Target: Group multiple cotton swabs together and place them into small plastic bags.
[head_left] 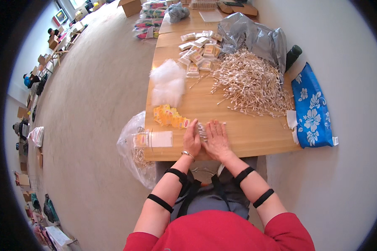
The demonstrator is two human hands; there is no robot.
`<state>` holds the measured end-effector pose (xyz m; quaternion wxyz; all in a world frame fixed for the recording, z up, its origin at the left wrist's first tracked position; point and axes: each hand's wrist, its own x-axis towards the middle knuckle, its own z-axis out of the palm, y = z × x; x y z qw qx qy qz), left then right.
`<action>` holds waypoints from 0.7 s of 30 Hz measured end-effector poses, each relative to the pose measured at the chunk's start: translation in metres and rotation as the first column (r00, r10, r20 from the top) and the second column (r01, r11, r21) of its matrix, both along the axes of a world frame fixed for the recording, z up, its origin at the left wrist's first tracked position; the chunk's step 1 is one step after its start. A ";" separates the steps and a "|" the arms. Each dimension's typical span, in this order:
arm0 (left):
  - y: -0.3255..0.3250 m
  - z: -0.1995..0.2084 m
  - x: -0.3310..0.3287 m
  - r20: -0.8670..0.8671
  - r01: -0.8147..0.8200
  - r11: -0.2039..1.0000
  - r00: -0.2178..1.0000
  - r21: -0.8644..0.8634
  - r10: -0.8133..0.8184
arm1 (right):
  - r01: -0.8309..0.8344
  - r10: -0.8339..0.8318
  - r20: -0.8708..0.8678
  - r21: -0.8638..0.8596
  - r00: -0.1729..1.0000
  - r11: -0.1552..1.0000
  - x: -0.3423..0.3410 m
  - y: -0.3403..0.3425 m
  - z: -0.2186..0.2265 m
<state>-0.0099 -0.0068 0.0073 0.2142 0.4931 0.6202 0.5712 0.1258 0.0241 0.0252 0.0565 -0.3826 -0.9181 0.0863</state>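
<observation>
Near the front edge of the wooden table, a small bundle of cotton swabs (202,131) lies between my two hands. My left hand (192,139) stands on its edge against their left side, fingers stretched out. Flat over their right part rests my right hand (217,139), its fingers extended; it hides some of the swabs. To the left are yellow printed cards (168,116) in a loose, fanned pile. A filled clear pack of swabs (140,139) lies at the left edge, touching a white card (161,139).
A big heap of loose swabs (251,81) spreads at the right, before a grey plastic bag (255,33). Clear bags (168,81) and several filled packs (201,50) lie farther back. A blue floral bag (311,108) borders the right edge; a plastic bag (132,154) hangs at the left.
</observation>
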 end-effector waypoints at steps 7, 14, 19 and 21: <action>-0.003 -0.003 0.002 -0.033 0.002 0.999 0.999 0.045 -0.001 | -0.102 0.104 0.058 -0.027 0.993 0.994 0.010 0.000 0.007; -0.005 0.015 0.011 -0.239 0.020 0.999 0.971 -0.044 -0.030 | 0.111 -0.129 -0.300 -0.076 0.945 0.991 0.020 0.036 0.001; -0.004 0.017 0.010 -0.354 0.041 0.988 0.931 -0.150 -0.093 | 0.150 -0.196 -0.461 -0.135 0.865 0.979 0.033 0.071 0.007; -0.003 0.016 0.009 -0.342 0.034 0.988 0.936 -0.152 -0.085 | 0.125 -0.188 -0.432 -0.170 0.882 0.977 0.027 0.082 0.010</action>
